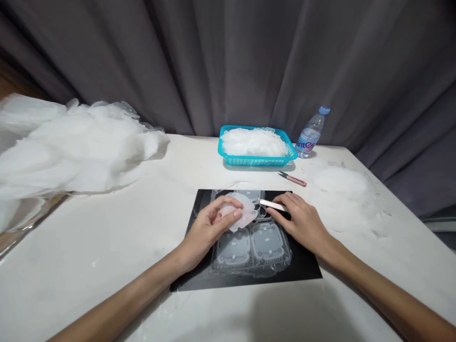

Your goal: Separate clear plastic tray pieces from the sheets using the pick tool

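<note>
Could tear the thin plastic piece (250, 209), pinched in the curled left hand (205, 229) above the black mat (305, 267), by pushing too hard with the white tool (273, 205) gripped in the nearly closed right hand (305, 217)

The far edge of the clear plastic tray with rounded square compartments (233, 247) is partly hidden behind the left hand (204, 228) and the thin translucent white piece (239, 216) in it. The right hand (302, 219) covers the rear end of the slim white-handled tool (273, 205); its tip is too small to make out. Left of the hands, the large heap of translucent white sheets (81, 147) runs past the picture's edge.
</note>
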### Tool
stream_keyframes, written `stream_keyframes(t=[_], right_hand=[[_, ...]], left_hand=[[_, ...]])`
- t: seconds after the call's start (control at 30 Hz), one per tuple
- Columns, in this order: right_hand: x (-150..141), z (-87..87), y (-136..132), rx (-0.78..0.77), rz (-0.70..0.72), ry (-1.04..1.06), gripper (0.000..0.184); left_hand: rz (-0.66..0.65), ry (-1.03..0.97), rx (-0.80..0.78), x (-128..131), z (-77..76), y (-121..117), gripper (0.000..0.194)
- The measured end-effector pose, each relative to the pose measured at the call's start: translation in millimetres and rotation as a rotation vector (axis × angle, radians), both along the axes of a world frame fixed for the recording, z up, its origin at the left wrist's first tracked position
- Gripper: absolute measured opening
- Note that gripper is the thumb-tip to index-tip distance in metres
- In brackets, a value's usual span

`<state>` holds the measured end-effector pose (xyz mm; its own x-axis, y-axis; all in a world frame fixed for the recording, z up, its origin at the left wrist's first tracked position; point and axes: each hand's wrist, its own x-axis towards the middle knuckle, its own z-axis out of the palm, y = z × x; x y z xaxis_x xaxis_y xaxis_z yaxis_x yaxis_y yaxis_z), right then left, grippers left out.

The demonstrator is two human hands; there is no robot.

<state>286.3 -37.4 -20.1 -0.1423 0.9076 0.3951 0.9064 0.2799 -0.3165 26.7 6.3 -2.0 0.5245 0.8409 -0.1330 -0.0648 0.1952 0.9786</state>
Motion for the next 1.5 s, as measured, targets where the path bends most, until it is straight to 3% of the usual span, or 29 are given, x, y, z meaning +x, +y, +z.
stream_keyframes(t=[0.07,0.2,0.3,0.43,0.53,0.67,0.93,1.17,1.3,1.4,1.5], right_hand=[[8.6,-2.6,3.2,0.011,-0.021,-0.012,0.021],[12.1,-5.6,8.4,0.187,-0.034,-0.003,0.019],[-2.4,-2.6,1.1,0.238,0.122,0.147,0.009],[-32.7,2.3,-16.9,0.078,0.324,0.437,0.011],[-47.7,1.9,-22.6,0.019,0.322,0.582,0.007],[-49.7,0.6,-21.0,0.052,0.303,0.637,0.004],[-42.3,3.9,-23.1,0.248,0.366,0.564,0.013],[-44.4,5.5,-25.8,0.284,0.398,0.547,0.017],[-42.5,4.6,-25.7,0.276,0.415,0.547,0.016],[-18.8,0.5,-9.7,0.27,0.35,0.456,0.012],[27.0,-8.7,18.1,0.245,-0.006,0.252,0.022]], left_hand=[[0.0,0.02,0.0,-2.3,2.1,-1.5,0.032],[0.036,-0.025,-0.023,-2.8,5.0,-3.3,0.04],[0.053,-0.104,-0.06,-1.4,1.6,-5.7,0.059],[0.129,-0.033,-0.013,-0.4,-7.3,-10.8,0.07],[0.089,0.02,0.061,0.1,-9.9,-12.3,0.054],[0.0,0.07,0.17,0.3,-5.9,-10.6,0.026],[-0.063,0.174,0.519,-4.6,-4.9,-17.4,0.01],[-0.019,0.219,0.776,-9.1,-7.7,-25.5,0.008],[-0.024,0.201,0.818,-9.2,-4.4,-25.0,0.013],[-0.034,0.185,0.784,-9.1,-2.3,-24.2,0.013],[-0.032,0.156,0.763,-9.0,-2.4,-24.3,0.013]])
